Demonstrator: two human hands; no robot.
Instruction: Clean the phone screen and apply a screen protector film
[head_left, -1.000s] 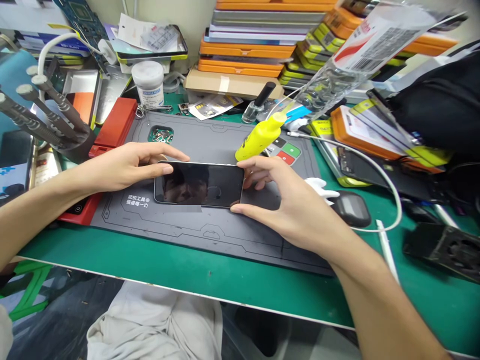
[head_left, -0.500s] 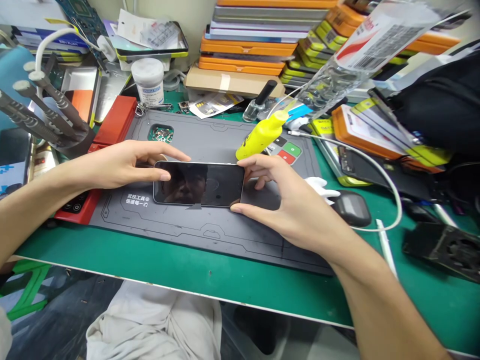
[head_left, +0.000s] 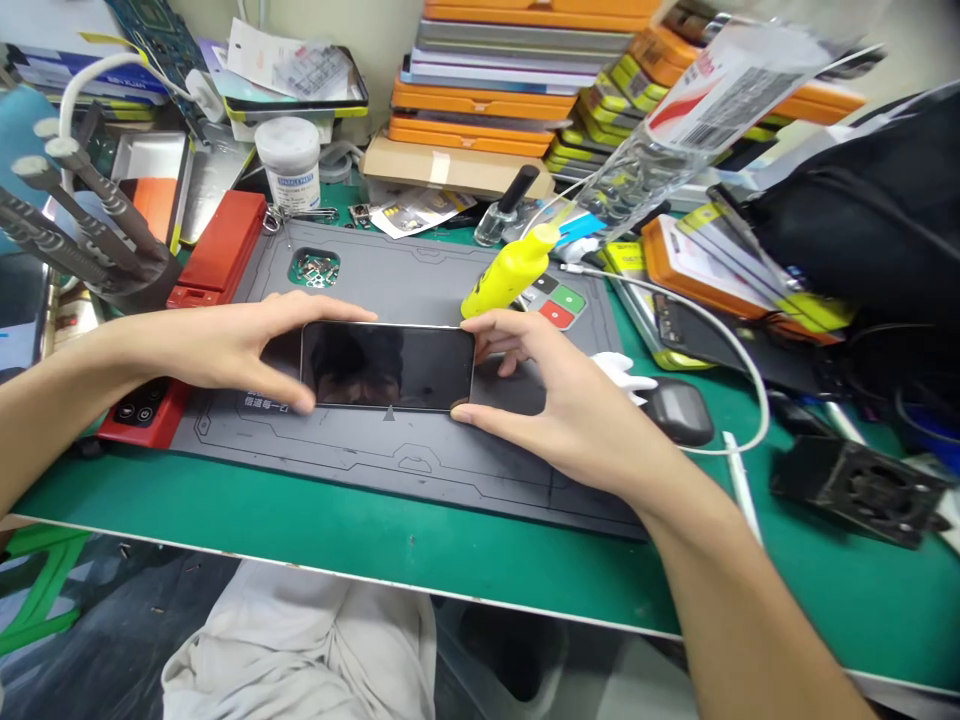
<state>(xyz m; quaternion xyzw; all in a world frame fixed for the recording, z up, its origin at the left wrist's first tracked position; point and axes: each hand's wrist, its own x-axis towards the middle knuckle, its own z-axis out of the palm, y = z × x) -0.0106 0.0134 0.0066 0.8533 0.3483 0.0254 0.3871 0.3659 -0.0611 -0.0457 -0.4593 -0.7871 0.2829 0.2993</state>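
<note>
Gripping phone [head_left: 388, 366] at both short ends: left hand [head_left: 225, 345] and right hand [head_left: 559, 405], fingers half-curled, pinching long edges. Screen up, long axis left-right, mid-frame on grey mat [head_left: 420, 470]. Bare mat below; yellow bottle [head_left: 508, 275] close behind, upper right.

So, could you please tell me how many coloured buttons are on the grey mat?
2: a green button and a red button side by side at the mat's far right corner, beside the yellow bottle. The right hand may hide others.
</note>
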